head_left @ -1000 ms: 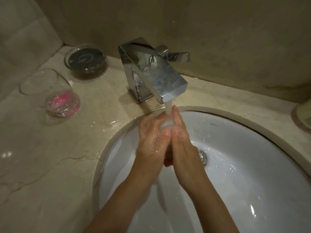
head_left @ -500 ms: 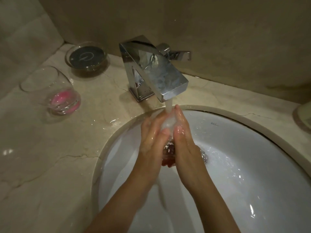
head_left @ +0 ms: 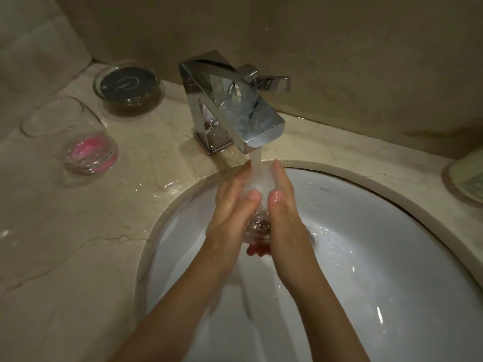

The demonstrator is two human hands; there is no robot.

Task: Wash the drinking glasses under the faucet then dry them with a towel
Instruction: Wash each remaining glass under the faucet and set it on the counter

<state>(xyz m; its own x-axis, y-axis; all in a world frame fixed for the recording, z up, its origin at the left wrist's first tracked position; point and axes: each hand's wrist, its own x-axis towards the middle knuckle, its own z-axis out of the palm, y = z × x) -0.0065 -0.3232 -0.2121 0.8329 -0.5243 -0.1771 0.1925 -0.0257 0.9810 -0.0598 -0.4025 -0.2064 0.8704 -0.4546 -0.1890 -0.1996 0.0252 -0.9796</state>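
Both hands, left (head_left: 230, 212) and right (head_left: 283, 212), clasp a mostly hidden glass (head_left: 257, 226) under running faucet (head_left: 235, 105) water.

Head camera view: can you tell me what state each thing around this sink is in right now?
Faucet: running, stream falling between the hands.
Held glass: clear, red base, under the stream, wet.
Left hand: pressed against the glass's side.
Right hand: pressed against the other side.
Pink-bottomed glass: lying on its side on the counter, untouched.
Round dish: upright by the wall.
Counter: wet near the basin.
Sink basin: splashed with water.
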